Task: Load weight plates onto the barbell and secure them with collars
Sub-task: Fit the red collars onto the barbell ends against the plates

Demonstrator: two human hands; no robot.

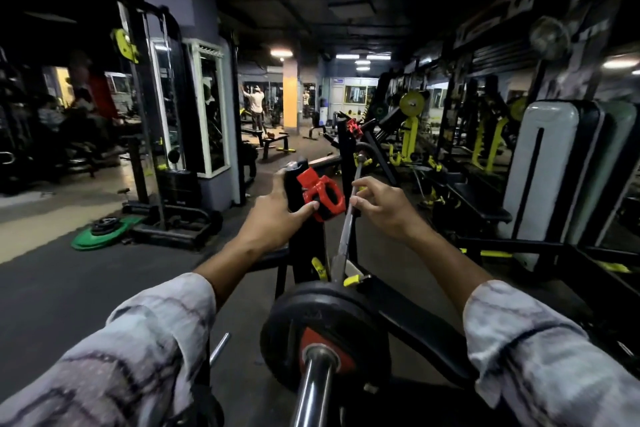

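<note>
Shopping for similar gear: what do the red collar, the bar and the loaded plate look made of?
Collar: moulded plastic by the look, matte red with black lining. Bar: polished, probably chromed steel, with bright reflections. Plate: dull black, likely rubber-coated, with a red centre; the core cannot be seen.

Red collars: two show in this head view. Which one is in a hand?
The near red collar, gripped by the left hand beside the black upright. The other red collar sits untouched on the far rack.

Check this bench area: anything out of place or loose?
Yes: green plates lie on the floor at left, beside a machine base. The near black plate has no collar yet; the left hand holds the red collar.
</note>
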